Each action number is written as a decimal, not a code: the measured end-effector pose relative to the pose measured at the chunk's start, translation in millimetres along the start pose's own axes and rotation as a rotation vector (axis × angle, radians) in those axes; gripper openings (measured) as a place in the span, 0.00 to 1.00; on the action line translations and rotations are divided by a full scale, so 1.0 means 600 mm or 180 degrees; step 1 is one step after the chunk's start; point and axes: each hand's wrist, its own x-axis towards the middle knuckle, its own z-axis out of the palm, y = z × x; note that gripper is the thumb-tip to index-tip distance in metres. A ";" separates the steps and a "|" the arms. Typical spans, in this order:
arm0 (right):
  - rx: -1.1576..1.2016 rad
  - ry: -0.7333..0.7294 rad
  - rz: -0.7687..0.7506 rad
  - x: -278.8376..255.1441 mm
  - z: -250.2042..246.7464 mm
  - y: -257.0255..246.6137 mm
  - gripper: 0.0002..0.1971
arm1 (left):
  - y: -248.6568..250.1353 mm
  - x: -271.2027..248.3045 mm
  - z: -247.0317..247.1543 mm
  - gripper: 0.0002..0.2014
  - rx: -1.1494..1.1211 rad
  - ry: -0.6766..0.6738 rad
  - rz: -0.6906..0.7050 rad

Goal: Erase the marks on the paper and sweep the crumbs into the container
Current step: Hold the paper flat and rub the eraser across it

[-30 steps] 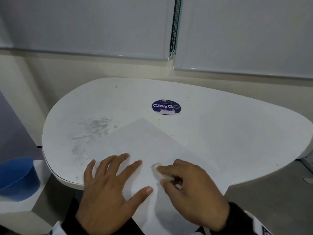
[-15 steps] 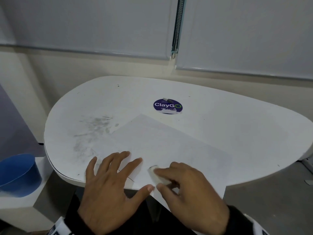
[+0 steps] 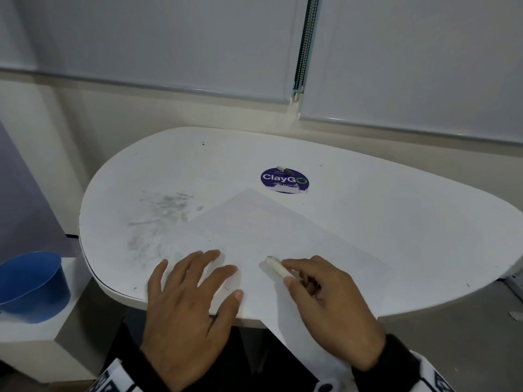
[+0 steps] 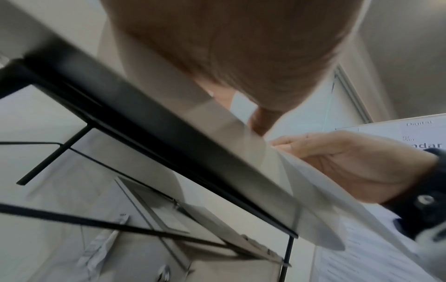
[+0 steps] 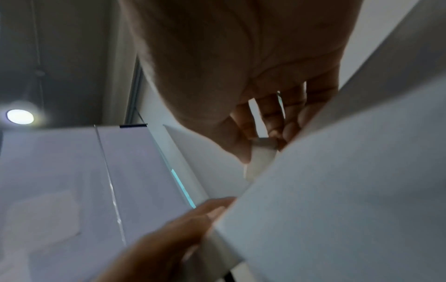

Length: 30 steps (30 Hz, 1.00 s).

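Observation:
A white sheet of paper (image 3: 283,233) lies slantwise on the white table (image 3: 368,199), its near corner hanging over the front edge. My left hand (image 3: 195,281) lies flat on the paper's left part with fingers spread. My right hand (image 3: 319,287) pinches a white eraser (image 3: 276,265) between thumb and fingers, its tip touching the paper just right of my left hand. In the right wrist view the eraser (image 5: 262,152) shows between the fingertips against the paper (image 5: 337,190). A blue container (image 3: 31,287) stands on a low white ledge left of the table.
Grey smudges (image 3: 161,216) mark the table left of the paper. A round purple ClayGo sticker (image 3: 284,180) sits behind the paper. Closed blinds and a bead chain (image 3: 304,43) hang behind. The left wrist view shows the table's black frame (image 4: 144,122) from below.
The right hand with the eraser has shifted slightly right and away from the left hand. The left hand stays pressed flat on the paper.

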 end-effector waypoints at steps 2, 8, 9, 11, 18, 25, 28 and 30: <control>0.0064 0.0130 -0.0021 -0.001 0.006 -0.002 0.12 | 0.003 0.000 0.003 0.23 -0.0014 0.0095 -0.0001; -0.0131 -0.0537 -0.0441 -0.002 -0.010 -0.012 0.15 | 0.010 0.005 -0.004 0.38 0.0306 -0.0302 -0.0153; -0.0305 -0.0395 -0.0405 0.003 -0.017 0.000 0.15 | 0.010 0.005 -0.004 0.39 0.0330 -0.0363 -0.0171; -0.0598 -0.0030 -0.0154 0.011 -0.028 0.021 0.13 | 0.008 0.005 -0.004 0.39 0.0326 -0.0426 -0.0185; -0.0208 -0.0765 -0.0439 -0.009 -0.016 -0.027 0.16 | 0.005 0.003 -0.006 0.36 0.0362 -0.0488 -0.0093; -0.0324 -0.0253 0.0043 0.012 -0.040 0.015 0.10 | 0.000 0.005 -0.004 0.36 0.0389 -0.0456 -0.0055; -0.0327 -0.0172 0.0086 0.010 -0.030 0.015 0.11 | 0.001 0.003 -0.004 0.30 0.0247 -0.0347 0.0011; -0.0384 -0.0105 0.0103 0.010 -0.025 0.014 0.13 | 0.001 0.004 -0.003 0.29 0.0220 -0.0331 -0.0002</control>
